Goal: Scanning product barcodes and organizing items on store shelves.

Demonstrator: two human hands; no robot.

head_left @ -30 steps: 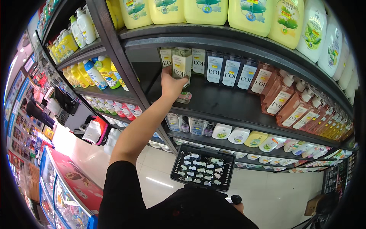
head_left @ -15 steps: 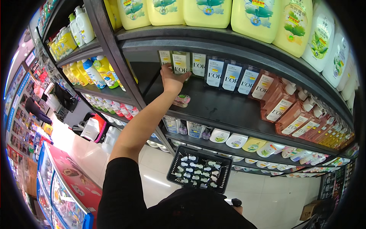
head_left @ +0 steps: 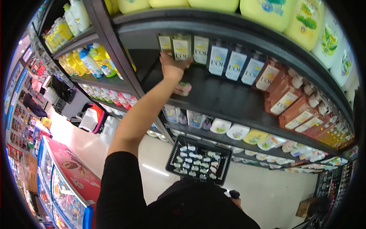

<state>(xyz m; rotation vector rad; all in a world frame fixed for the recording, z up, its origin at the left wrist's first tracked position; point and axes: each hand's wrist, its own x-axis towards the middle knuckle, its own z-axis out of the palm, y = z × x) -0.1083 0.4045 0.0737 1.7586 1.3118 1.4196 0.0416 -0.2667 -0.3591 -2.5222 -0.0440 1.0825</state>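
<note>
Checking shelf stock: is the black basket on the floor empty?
No. The black basket on the pale floor holds many small white packets.

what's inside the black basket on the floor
The black basket holds rows of small white packs laid flat, filling most of it. Whatever lies beneath them is covered, and its near edge is hidden by the person's dark clothing.

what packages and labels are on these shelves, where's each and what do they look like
Olive-green tall cartons: shelf back, left hand touching one.
Pale-blue labelled dark bottles: right of them.
Reddish-brown pump bottles: farther right.
Large yellow jugs: top shelf.
Small round pink-green pack: shelf edge below the hand.
</note>
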